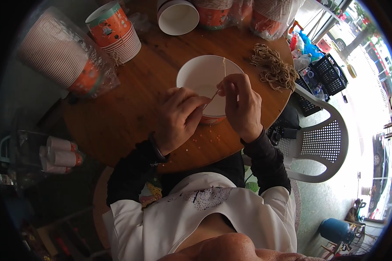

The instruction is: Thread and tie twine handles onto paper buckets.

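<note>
A large paper bucket (pixel 195 73), white inside with an orange printed outside, stands upright on the round wooden table (pixel 130 100) in front of me. A thin tan cord (pixel 211 98) runs between my two hands above the bucket's near side, and a piece of it also hangs at the far right of the rim. Fingers of my left hand (pixel 177 116) pinch one stretch of the cord at the bucket's near left. My right hand (pixel 243 106) pinches it too, over the bucket's right side. The exact fingertip grip is partly hidden.
A tangled bundle of tan cord (pixel 272 67) lies to the right. Stacked paper buckets, some wrapped in plastic (pixel 59 52), stand along the left and far edges. Small orange bits (pixel 211 138) dot the near tabletop. A plastic chair (pixel 320 145) and black crates (pixel 329 74) are at right.
</note>
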### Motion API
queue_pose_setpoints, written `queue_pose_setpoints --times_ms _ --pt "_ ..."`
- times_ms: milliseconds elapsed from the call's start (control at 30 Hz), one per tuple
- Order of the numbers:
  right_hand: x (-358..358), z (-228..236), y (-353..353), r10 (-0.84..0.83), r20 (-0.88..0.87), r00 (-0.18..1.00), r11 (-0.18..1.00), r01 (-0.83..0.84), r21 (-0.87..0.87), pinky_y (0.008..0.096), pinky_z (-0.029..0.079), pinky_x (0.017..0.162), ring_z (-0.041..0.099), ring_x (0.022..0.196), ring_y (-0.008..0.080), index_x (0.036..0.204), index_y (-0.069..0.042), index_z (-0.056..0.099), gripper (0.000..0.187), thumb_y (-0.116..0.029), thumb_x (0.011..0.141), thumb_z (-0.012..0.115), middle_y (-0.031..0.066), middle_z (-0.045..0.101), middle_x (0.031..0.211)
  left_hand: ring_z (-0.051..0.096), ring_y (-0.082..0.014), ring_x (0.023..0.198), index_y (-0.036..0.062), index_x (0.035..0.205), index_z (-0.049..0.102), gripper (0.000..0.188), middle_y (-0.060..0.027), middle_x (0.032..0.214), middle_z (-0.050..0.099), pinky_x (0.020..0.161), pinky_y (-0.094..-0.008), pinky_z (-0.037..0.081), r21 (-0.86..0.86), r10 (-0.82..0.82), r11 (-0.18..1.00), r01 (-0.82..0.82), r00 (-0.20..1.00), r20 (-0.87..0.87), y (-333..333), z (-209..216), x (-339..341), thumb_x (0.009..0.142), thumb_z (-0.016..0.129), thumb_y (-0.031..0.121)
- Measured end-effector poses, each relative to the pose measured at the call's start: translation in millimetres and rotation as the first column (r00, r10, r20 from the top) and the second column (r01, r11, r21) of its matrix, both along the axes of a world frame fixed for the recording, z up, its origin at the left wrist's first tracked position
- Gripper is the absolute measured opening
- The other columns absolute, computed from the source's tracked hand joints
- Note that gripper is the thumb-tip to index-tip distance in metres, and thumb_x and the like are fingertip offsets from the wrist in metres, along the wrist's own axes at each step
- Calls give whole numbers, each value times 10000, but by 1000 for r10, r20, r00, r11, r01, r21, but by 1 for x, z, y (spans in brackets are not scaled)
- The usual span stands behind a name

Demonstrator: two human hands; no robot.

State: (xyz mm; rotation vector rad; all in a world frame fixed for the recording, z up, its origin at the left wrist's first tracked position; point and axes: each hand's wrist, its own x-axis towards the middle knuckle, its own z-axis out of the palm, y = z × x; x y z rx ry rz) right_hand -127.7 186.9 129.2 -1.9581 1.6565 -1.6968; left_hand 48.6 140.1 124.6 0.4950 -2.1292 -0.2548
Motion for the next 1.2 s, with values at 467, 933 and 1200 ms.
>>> queue_pose_setpoints --times_ms 467,933,1200 --pt "5 4 7 10 -75 997 1000 -12 -18 386 518 567 670 687 331 989 -73 550 96 -19 914 577 122 661 796 584 -169 707 67 953 681 161 -42 865 659 722 -307 477 60 -14 998 17 999 -42 -13 5 -23 806 746 81" --pt "-27 24 13 324 154 934 920 -349 181 354 536 721 671 849 296 1081 -37 577 233 35 863 618 152 634 903 627 -206 751 53 916 665 74 -75 821 664 729 -317 469 307 -75 947 99 993 -89 -14 8 -14 852 694 75" --pt "-83 17 -2 -329 -218 919 937 289 -194 418 495 694 611 838 367 1001 -42 603 133 4 878 586 150 596 910 609 -249 812 80 774 585 92 -47 776 614 866 -389 426 264 -156 955 138 987 49 2 7 0 797 674 87"
